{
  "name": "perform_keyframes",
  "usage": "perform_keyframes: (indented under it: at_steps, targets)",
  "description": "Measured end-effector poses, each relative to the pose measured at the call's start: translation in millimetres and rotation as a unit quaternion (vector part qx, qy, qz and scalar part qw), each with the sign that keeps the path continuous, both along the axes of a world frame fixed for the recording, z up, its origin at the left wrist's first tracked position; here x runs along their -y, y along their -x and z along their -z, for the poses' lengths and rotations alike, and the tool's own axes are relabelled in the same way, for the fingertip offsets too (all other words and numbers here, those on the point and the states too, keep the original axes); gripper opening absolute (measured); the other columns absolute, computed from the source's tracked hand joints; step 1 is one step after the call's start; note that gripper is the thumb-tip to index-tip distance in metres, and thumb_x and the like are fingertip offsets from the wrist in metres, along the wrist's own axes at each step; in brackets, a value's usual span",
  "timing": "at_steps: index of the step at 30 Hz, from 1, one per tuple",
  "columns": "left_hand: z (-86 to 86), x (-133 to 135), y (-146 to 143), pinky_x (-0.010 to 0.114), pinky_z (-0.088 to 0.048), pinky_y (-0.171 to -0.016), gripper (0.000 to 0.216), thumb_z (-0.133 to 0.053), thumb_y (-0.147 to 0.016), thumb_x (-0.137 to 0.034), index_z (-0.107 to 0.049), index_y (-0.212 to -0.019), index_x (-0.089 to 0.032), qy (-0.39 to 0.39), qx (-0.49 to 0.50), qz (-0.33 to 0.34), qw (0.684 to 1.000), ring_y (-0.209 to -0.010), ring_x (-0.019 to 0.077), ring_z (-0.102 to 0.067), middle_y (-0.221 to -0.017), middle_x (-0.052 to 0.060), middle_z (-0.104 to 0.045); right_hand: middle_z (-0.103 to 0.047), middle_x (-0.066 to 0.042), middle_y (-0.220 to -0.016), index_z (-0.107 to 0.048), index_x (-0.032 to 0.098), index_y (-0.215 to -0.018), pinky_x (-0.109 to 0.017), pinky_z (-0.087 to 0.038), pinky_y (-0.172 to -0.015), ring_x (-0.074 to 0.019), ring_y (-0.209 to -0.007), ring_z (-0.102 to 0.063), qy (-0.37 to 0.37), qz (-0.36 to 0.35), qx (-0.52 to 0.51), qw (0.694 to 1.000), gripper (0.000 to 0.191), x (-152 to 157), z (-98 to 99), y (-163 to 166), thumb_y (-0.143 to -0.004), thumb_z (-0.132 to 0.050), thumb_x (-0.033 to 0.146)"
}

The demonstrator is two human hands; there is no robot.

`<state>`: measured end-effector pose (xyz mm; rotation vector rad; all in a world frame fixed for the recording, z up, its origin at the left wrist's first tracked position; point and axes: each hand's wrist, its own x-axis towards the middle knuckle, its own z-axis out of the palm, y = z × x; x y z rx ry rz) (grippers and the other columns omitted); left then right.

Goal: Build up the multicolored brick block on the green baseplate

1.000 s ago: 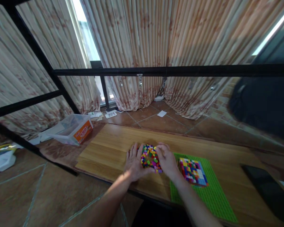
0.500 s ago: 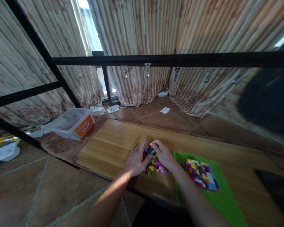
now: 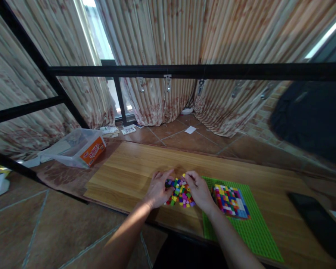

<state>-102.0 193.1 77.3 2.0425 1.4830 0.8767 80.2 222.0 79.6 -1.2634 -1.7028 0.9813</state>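
Note:
A pile of small coloured toy bricks (image 3: pixel 182 192) lies on the wooden table between my hands. My left hand (image 3: pixel 158 190) rests against the pile's left side, fingers stretched out and thumb over the near bricks. At the pile's right edge, my right hand (image 3: pixel 196 188) is closed in a pinch, with a yellow brick (image 3: pixel 184 175) at its fingertips. Right of that hand, a green studded baseplate (image 3: pixel 245 233) lies flat, partly covered by my right forearm. On it sits a multicoloured block of bricks (image 3: pixel 232 201) pressed tightly together.
A clear plastic bin (image 3: pixel 72 149) with an orange label stands left of the wooden table (image 3: pixel 123 168). A dark flat object (image 3: pixel 316 220) lies at the table's right end. Black metal bars (image 3: pixel 184 71) cross before the curtains (image 3: pixel 156 37).
My right hand has drawn back a little to the right from the pile, the yellow brick at its fingertips. My left hand stays by the bricks. The whole view has shifted slightly.

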Motion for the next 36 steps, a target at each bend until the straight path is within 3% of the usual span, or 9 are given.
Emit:
perform_keyframes:
  at_steps: [5,9,14,22,28,31,36]
  targets:
    - [-1.2,-13.7,-4.4,0.041,-0.035,-0.105,0.060,-0.052,-0.076,-0.014,-0.041,-0.135,-0.020,-0.008,0.057,-0.045,0.997,-0.117,0.0220,-0.051,-0.123,0.006,-0.060,-0.065,-0.004,-0.074,-0.058,0.020,-0.084,-0.029,-0.042,-0.066,-0.0187,-0.070,-0.059,-0.038,0.088,0.027,0.995,0.037,-8.3,-3.7,1.8,-0.087,-0.039,0.051]
    - [-3.7,-29.5,-7.9,0.040,-0.036,-0.106,0.050,-0.043,-0.085,-0.021,-0.041,-0.135,-0.020,0.018,0.055,0.005,0.998,-0.121,0.0204,-0.049,-0.130,0.007,-0.056,-0.065,-0.004,-0.075,-0.059,0.020,-0.085,-0.030,-0.042,-0.066,-0.0188,-0.069,-0.058,-0.049,0.139,0.030,0.989,0.040,-5.4,-0.2,-2.5,-0.088,-0.037,0.053]
    - [-4.2,-31.4,-13.9,0.037,-0.039,-0.103,0.046,-0.037,-0.090,-0.026,-0.042,-0.135,-0.020,0.066,0.061,0.030,0.995,-0.114,0.0182,-0.055,-0.116,0.005,-0.065,-0.067,-0.005,-0.082,-0.058,0.020,-0.092,-0.030,-0.043,-0.069,-0.0194,-0.076,-0.061,-0.034,0.130,0.016,0.991,0.038,16.5,8.2,-1.8,-0.089,-0.036,0.051]
    - [-5.2,-21.5,-33.5,0.034,-0.041,-0.101,0.041,-0.035,-0.091,-0.026,-0.050,-0.129,-0.021,0.075,0.146,-0.035,0.986,-0.107,0.0164,-0.058,-0.110,0.002,-0.068,-0.067,-0.006,-0.084,-0.058,0.020,-0.092,-0.031,-0.044,-0.074,-0.0196,-0.079,-0.060,-0.031,0.149,-0.025,0.988,0.035,23.6,6.8,12.4,-0.090,-0.036,0.047]
    - [-5.9,-17.2,-17.0,0.033,-0.044,-0.097,0.040,-0.037,-0.090,-0.025,-0.049,-0.127,-0.019,0.052,0.202,-0.072,0.975,-0.103,0.0170,-0.061,-0.109,0.005,-0.068,-0.068,-0.006,-0.086,-0.059,0.019,-0.092,-0.031,-0.045,-0.076,-0.0198,-0.082,-0.061,-0.016,0.166,-0.043,0.985,0.032,31.2,0.6,0.1,-0.089,-0.041,0.046]
    - [-4.9,-11.9,-9.9,0.032,-0.044,-0.096,0.042,-0.043,-0.087,-0.022,-0.049,-0.128,-0.020,0.057,0.177,-0.079,0.979,-0.104,0.0176,-0.061,-0.110,0.005,-0.068,-0.068,-0.006,-0.087,-0.060,0.019,-0.092,-0.030,-0.046,-0.076,-0.0195,-0.084,-0.062,-0.015,0.154,-0.070,0.985,0.031,47.8,-6.6,-5.8,-0.088,-0.044,0.046]
    - [-1.9,-9.8,-20.6,0.034,-0.039,-0.104,0.045,-0.048,-0.080,-0.012,-0.055,-0.123,-0.024,0.035,0.028,-0.044,0.998,-0.112,0.0174,-0.055,-0.111,0.002,-0.067,-0.068,-0.007,-0.095,-0.063,0.019,-0.095,-0.029,-0.048,-0.076,-0.0192,-0.088,-0.062,0.021,0.161,-0.086,0.983,0.031,89.8,-7.7,-22.9,-0.086,-0.050,0.046]
